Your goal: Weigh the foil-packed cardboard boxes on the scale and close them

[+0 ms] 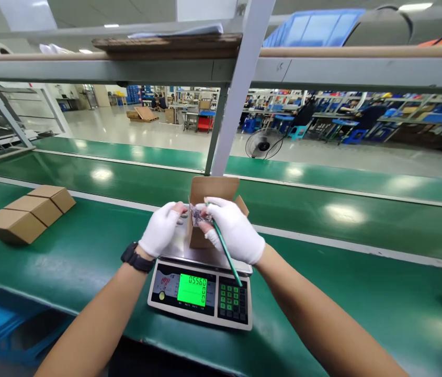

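The scale (200,293) pairs a smooth, plastic-looking housing (217,296) with a shiny metal plate (178,245). On the scale stands a matt cardboard box (200,240); above the scale are a crinkled, glossy plastic bag (196,215), a smooth green stick (226,254) and matt cloth gloves (240,235). Left of the scale, cartons (28,212) are matt cardboard; beneath it, the bench top (307,293) is glossy.
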`<state>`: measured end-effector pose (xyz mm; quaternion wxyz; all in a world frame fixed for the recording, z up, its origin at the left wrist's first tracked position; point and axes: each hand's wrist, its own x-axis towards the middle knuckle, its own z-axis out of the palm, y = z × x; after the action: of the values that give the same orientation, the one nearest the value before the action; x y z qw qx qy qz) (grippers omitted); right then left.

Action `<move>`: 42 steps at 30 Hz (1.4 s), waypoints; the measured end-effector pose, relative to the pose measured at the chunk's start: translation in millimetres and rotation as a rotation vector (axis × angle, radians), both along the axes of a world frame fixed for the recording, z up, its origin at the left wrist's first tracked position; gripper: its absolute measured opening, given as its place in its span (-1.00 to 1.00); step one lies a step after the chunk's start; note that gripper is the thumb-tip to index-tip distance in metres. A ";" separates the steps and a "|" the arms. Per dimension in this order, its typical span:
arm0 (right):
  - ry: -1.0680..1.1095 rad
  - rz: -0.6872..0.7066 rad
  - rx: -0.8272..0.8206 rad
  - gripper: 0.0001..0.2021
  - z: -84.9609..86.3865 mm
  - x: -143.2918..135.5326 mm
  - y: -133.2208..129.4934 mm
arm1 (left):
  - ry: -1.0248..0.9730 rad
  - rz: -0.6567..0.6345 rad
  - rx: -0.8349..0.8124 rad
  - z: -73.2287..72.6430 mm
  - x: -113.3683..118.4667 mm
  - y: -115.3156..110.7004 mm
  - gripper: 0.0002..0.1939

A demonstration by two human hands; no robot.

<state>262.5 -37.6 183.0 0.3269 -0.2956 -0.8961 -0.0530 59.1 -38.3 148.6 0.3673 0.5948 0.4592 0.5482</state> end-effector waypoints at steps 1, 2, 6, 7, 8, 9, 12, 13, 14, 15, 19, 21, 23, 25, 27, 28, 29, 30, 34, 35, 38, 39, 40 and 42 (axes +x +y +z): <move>-0.071 -0.013 -0.004 -0.87 1.7 -6.2 5.4 | 0.027 0.010 0.027 3.3 4.9 2.1 -0.48; -0.125 -0.018 -0.011 -0.87 2.3 -9.9 9.1 | 0.064 0.028 0.044 4.9 8.2 3.7 -0.48; -0.047 0.050 -0.015 -0.88 0.0 -8.7 11.1 | 0.228 0.118 0.058 3.1 12.7 5.6 -0.50; -0.041 0.070 -0.014 -0.88 -0.8 -7.0 10.2 | 0.246 0.127 0.058 1.7 12.8 5.8 -0.52; -0.054 0.087 -0.017 -0.88 -1.6 -5.3 9.3 | 0.249 0.124 0.058 0.0 12.7 6.1 -0.53; -0.056 0.098 -0.025 -0.89 -2.5 -3.8 8.5 | 0.239 0.113 0.060 -2.1 12.2 6.6 -0.55; 0.180 0.066 -0.155 -0.83 -4.9 0.2 7.1 | 0.173 0.060 0.041 -10.0 8.7 8.3 -0.60; 0.302 0.047 -0.245 -0.78 -5.0 1.1 6.8 | 0.134 0.038 0.025 -13.0 7.1 8.6 -0.62; 0.393 0.035 -0.345 -0.74 -4.7 1.6 6.5 | 0.088 0.010 0.007 -15.9 5.5 8.8 -0.64; 0.435 0.030 -0.442 -0.70 -3.8 1.3 6.4 | 0.041 -0.022 -0.011 -18.7 4.0 8.7 -0.65; 0.406 0.017 -0.634 -0.65 3.2 -9.0 7.3 | -0.061 -0.105 -0.026 -26.1 1.1 8.8 -0.63; 0.397 -0.004 -0.689 -0.67 6.0 -17.5 9.1 | -0.065 -0.116 -0.024 -27.6 1.0 9.4 -0.62; 0.379 -0.017 -0.732 -0.67 6.4 -25.0 11.4 | -0.069 -0.118 -0.021 -28.0 0.9 10.0 -0.62; 0.371 -0.031 -0.738 -0.67 4.8 -29.6 13.5 | -0.068 -0.124 -0.010 -27.9 0.9 10.1 -0.61; 0.366 -0.035 -0.724 -0.67 2.3 -31.3 14.7 | -0.067 -0.134 0.006 -27.6 0.8 9.8 -0.60; 0.356 -0.035 -0.713 -0.67 1.2 -31.5 15.0 | -0.068 -0.139 0.013 -27.4 0.9 9.6 -0.59; 0.347 -0.037 -0.703 -0.67 0.4 -31.4 15.1 | -0.071 -0.143 0.019 -27.2 0.9 9.4 -0.59; 0.340 -0.041 -0.695 -0.68 -0.2 -31.2 15.2 | -0.075 -0.143 0.024 -27.1 1.0 9.4 -0.58; 0.343 -0.069 -0.675 -0.67 -0.5 -31.3 15.4 | -0.087 -0.144 0.014 -28.0 0.9 10.5 -0.58; 0.347 -0.068 -0.678 -0.67 -0.3 -31.5 15.4 | -0.087 -0.144 0.008 -28.7 0.7 11.0 -0.58; 0.362 -0.047 -0.723 -0.67 -0.1 -32.1 15.3 | -0.079 -0.138 -0.007 -30.8 0.2 12.2 -0.58; 0.368 -0.045 -0.734 -0.67 -0.1 -32.2 15.4 | -0.073 -0.138 -0.010 -31.1 0.1 12.4 -0.58; 0.374 -0.050 -0.737 -0.67 -0.3 -32.3 15.5 | -0.068 -0.139 -0.012 -31.3 0.0 12.4 -0.58; 0.383 -0.066 -0.718 -0.67 -0.8 -32.4 16.1 | -0.064 -0.139 -0.018 -31.0 0.0 12.3 -0.57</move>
<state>230.0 -21.5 182.2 0.3621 -0.4243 -0.7704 0.3087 59.1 -25.9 117.6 0.4243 0.6041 0.4096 0.5360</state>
